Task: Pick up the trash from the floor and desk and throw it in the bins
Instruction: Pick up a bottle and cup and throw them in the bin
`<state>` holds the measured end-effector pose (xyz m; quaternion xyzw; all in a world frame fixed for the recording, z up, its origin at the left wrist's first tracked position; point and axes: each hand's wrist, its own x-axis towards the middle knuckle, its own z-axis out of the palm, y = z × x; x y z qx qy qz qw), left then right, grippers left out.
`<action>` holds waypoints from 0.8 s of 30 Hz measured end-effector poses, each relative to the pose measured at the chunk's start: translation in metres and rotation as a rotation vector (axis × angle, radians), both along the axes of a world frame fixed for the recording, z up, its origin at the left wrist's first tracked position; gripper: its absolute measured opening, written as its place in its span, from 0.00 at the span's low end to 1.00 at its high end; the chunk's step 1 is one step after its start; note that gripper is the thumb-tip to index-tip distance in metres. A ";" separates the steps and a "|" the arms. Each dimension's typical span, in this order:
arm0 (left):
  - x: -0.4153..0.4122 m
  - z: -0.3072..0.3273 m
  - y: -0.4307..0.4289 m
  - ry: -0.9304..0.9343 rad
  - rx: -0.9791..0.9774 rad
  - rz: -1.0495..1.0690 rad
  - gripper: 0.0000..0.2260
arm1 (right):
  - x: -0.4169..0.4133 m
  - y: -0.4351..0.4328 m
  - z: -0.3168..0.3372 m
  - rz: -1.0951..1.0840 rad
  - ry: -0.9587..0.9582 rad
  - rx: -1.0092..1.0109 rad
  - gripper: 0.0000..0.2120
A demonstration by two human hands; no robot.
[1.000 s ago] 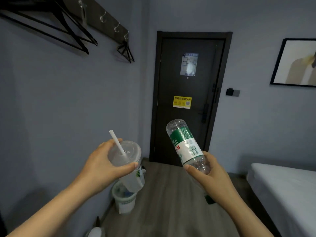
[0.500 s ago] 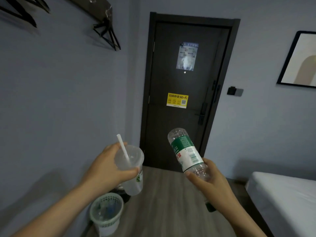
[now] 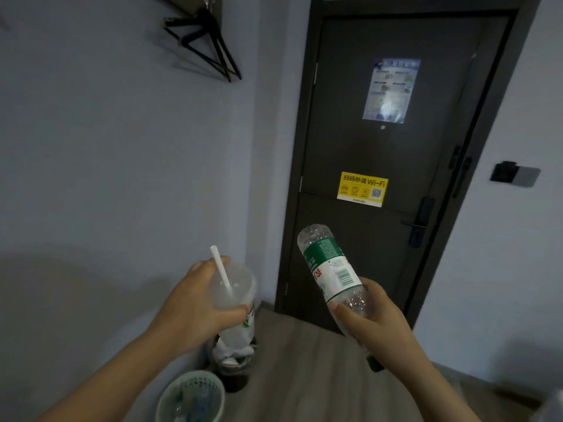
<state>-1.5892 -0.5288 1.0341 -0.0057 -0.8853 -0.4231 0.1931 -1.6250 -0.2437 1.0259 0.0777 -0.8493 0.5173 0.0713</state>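
Gripping lidded cup in left hand, right hand wrapping bottle near its neck; both light, crushable.

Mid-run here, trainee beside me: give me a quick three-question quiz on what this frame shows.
1. True or false: the right hand grips the bottle with its green cap pointing down.
2. The left hand holds: A) a lidded cup with a straw, B) a can, C) a paper ball.
3. How many bins stand below the cup?
Key: 1 true. 2 A. 3 two, a pale green bin and a dark bin.
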 end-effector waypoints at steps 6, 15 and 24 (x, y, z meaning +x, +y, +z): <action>-0.065 -0.026 -0.038 -0.047 -0.036 0.103 0.31 | -0.091 -0.041 -0.025 0.122 -0.097 -0.024 0.27; -0.189 -0.114 -0.155 -0.193 -0.028 0.213 0.38 | -0.224 -0.158 -0.098 0.199 -0.292 0.117 0.28; -0.277 -0.217 -0.249 -0.480 0.072 0.174 0.42 | -0.319 -0.263 -0.196 0.224 -0.514 0.375 0.28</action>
